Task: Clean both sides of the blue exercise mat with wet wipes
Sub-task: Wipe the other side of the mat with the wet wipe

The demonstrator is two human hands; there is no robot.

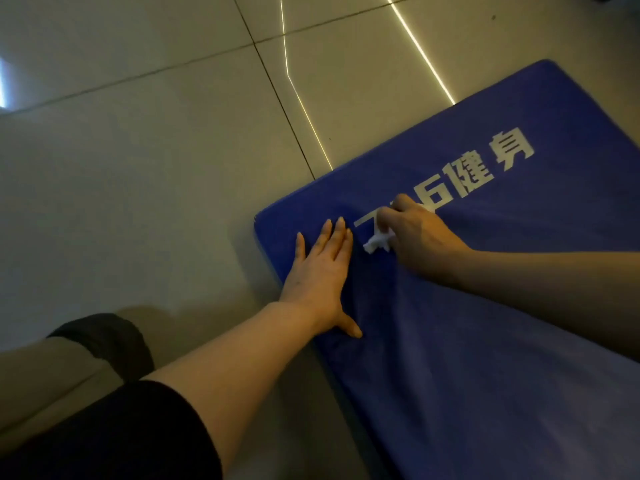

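Lying on the tiled floor (138, 168): blue exercise mat (485, 341). Pressing flat on it near its edge, fingers spread: left hand (318, 271). Clutching a crumpled wet wipe (377, 241) against the white lettering (485, 171): right hand (419, 233).

Head view, looking steeply down, close over mat (485, 323)
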